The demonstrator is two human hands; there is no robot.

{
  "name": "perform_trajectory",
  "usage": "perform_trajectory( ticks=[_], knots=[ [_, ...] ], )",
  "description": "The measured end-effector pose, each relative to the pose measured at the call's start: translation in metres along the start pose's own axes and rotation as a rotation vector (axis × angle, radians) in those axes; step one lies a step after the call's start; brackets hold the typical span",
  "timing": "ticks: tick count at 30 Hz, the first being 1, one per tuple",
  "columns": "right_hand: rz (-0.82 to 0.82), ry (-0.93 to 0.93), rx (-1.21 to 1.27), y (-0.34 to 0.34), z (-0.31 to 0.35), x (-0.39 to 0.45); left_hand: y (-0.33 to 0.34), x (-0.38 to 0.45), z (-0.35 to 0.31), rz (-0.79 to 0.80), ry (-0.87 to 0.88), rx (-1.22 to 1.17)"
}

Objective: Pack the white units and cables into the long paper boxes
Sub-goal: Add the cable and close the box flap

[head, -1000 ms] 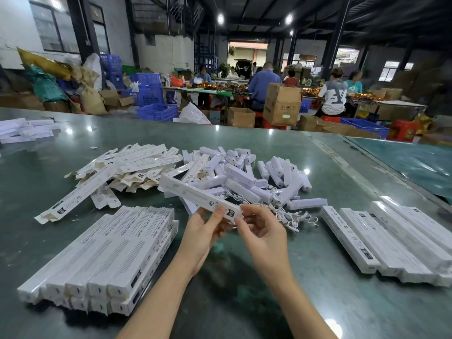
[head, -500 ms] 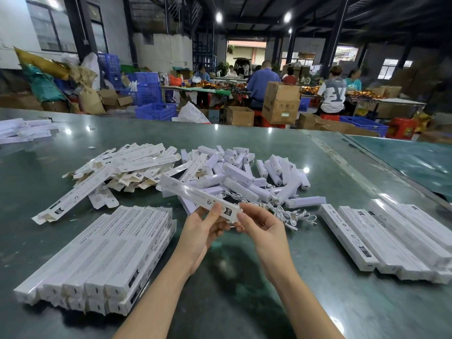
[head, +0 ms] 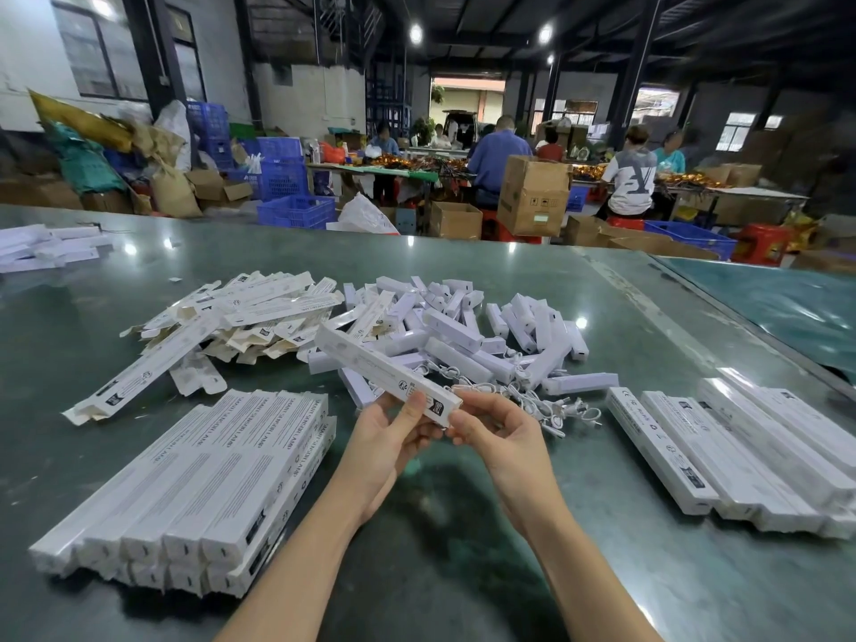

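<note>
I hold one long white paper box [head: 370, 363] slanted above the green table. My left hand [head: 389, 433] grips it from below near its near end, thumb on top. The fingertips of my right hand [head: 500, 433] touch that end of the box, fingers curled. Behind it lies a heap of white units [head: 468, 326] with white cables [head: 523, 400] tangled at its front. Flat unfilled boxes [head: 241, 312] are piled at the left of the heap.
A stack of closed boxes [head: 199, 484] lies at my near left, another row of closed boxes [head: 741, 451] at my right. More white boxes [head: 41, 247] sit at the far left edge. People work at tables behind cardboard cartons [head: 532, 196] and blue crates [head: 296, 210].
Both hands stay at the box's near end. My right fingertips have closed in against the end flap; the box has barely shifted.
</note>
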State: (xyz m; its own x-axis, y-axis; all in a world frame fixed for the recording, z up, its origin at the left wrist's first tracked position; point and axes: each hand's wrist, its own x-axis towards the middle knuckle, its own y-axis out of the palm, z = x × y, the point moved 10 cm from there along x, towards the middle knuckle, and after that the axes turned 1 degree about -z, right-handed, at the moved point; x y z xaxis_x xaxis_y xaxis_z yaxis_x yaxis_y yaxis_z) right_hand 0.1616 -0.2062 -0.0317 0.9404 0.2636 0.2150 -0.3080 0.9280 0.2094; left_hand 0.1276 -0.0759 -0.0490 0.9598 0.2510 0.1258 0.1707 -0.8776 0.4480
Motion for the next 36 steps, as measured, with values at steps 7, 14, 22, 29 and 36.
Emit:
perform_trajectory(
  ticks=[7,14,22,29,36],
  knots=[
    [0.055,0.048,0.050,0.001,-0.003,0.001,0.004,-0.001,0.003,-0.003,0.008,0.147],
    [-0.114,-0.006,-0.049,-0.028,-0.004,0.007,-0.028,0.003,-0.022,-0.240,0.101,-0.090],
    [-0.170,0.012,-0.105,-0.042,-0.012,0.009,-0.045,0.003,-0.020,-0.327,0.082,-0.181],
    [-0.112,-0.004,-0.070,-0.037,-0.017,0.013,-0.036,0.002,-0.007,-0.286,-0.051,-0.461],
    [-0.264,-0.012,-0.035,-0.056,-0.018,0.013,-0.029,0.001,-0.014,-0.277,0.033,-0.213]
  ],
)
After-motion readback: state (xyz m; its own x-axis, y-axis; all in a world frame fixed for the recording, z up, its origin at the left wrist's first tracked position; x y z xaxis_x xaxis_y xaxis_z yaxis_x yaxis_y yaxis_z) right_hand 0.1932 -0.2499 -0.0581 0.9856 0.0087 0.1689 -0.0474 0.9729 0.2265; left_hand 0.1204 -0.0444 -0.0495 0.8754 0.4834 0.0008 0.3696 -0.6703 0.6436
